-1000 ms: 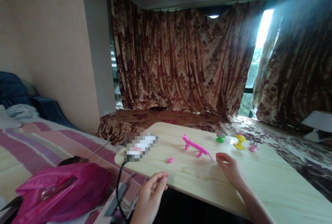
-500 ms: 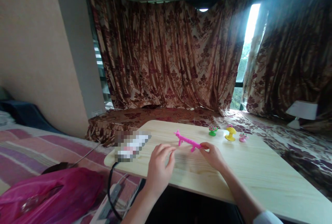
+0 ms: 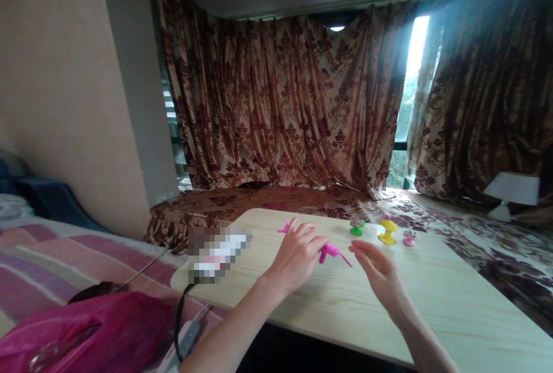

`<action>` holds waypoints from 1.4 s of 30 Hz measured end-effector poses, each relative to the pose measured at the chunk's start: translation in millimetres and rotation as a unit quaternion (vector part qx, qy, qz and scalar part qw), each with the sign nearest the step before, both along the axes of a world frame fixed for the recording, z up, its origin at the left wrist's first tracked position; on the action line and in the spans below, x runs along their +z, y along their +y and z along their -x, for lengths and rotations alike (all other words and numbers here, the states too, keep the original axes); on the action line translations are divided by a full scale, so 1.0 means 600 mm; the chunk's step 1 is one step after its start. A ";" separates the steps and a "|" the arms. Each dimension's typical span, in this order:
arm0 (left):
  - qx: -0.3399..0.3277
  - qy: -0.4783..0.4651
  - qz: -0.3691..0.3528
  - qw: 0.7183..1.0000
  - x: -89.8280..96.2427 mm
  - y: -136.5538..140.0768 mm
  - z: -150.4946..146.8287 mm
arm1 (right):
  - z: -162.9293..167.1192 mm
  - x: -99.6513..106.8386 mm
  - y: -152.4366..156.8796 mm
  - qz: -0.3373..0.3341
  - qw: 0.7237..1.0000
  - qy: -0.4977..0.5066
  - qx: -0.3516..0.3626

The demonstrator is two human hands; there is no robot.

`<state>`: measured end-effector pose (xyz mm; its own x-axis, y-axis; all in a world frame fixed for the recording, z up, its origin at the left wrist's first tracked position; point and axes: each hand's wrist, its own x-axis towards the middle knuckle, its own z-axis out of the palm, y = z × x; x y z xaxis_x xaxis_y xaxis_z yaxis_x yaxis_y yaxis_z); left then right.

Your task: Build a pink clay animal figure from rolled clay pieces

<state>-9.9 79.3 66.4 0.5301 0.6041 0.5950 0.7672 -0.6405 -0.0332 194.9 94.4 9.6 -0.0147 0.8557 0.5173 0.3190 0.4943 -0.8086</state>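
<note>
A bright pink long-bodied toy animal is over the pale wooden table, its head end to the left and a thin tail to the right. My left hand lies across its middle, fingers closed around the body and hiding most of it. Close to the tail, my right hand holds nothing; its fingers are stretched out, and it appears apart from the toy. Beyond the right hand stand a green mushroom-shaped piece, a yellow one and a small pink one.
A blurred-out white object with a black cable lies at the table's left edge. To the left, a magenta bag rests on a striped bed. A white lamp stands at the far right.
My left hand has moved right and closed over the toy's middle. The right hand has let go of the rear end and drawn away to the right, where a thin tail now shows.
</note>
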 end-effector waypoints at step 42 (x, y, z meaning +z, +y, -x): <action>-0.043 -0.006 -0.087 0.995 0.070 -0.141 0.030 | 0.051 0.129 -0.169 -0.001 0.995 -0.037 0.093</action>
<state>-27.6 -5.5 108.4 0.5672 0.4451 0.6930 0.7113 -0.6889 -0.1397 164.6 -7.1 86.8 -0.2109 0.8337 0.5104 0.2796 0.5517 -0.7858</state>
